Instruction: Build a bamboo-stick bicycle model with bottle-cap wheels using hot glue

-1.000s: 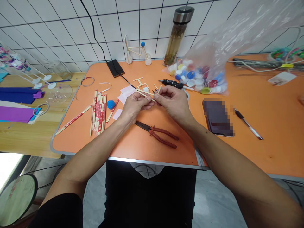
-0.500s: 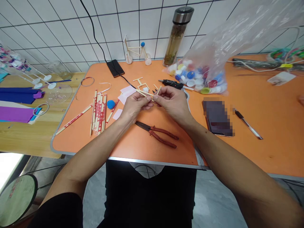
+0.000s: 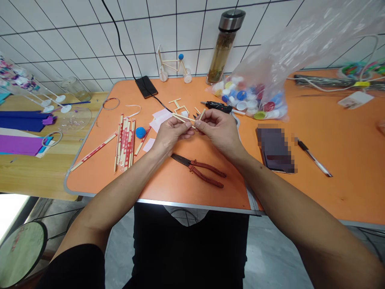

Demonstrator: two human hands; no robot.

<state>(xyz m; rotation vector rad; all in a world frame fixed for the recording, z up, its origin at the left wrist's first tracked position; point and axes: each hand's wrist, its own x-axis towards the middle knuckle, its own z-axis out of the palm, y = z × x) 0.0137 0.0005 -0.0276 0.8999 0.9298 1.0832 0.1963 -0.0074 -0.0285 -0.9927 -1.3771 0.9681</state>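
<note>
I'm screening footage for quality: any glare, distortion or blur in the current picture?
Head view: shiny highlights on the plastic bag; head view: wide-angle stretch seems to swell the right forearm; head view: mosaic hides most of the dark device; head view: pliers look clear, but the pinched thin sticks are too small to judge sharpness.
</note>
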